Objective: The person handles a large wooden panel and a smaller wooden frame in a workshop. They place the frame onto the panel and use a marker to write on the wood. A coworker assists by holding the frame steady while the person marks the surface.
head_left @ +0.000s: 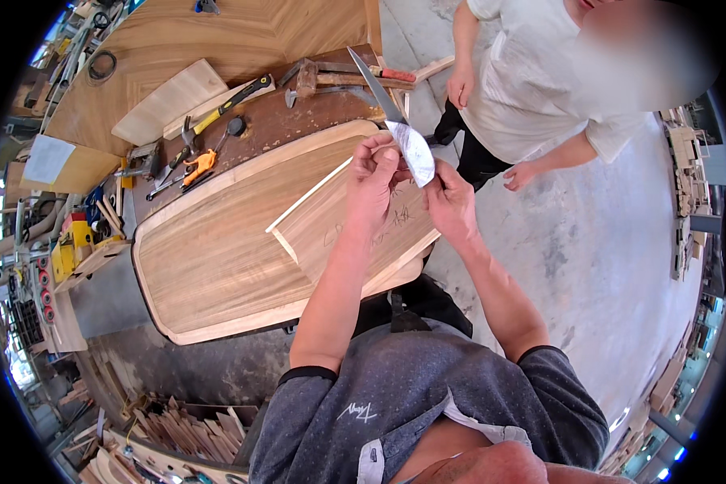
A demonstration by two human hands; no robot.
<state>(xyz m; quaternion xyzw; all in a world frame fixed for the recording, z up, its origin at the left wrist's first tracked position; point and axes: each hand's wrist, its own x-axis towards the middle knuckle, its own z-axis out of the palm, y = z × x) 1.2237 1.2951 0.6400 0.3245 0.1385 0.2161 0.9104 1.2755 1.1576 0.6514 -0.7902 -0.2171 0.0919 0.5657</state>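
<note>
Up in front of me, over the wooden panel, I hold a long, tapering grey blade (373, 83) whose lower end is covered in a crinkled white wrapping (412, 153). My right hand (450, 202) pinches the bottom of that wrapping. On its other side my left hand (373, 181) has its fingers curled against the wrapping's edge, thumb and fingertips together. Beneath both hands lies a smaller board (339, 234) with pencil marks and a pale edge strip. It rests on a large wooden panel (218, 242) with rounded corners and a lighter border.
Beyond the panel, a brown bench (258, 145) carries a yellow-handled hammer (226, 107), an orange-handled tool (200, 166), a wooden mallet (308, 79) and a red-handled tool (391, 75). A person in a white shirt (524, 89) stands at the far right. Wood offcuts (189, 431) lie at lower left.
</note>
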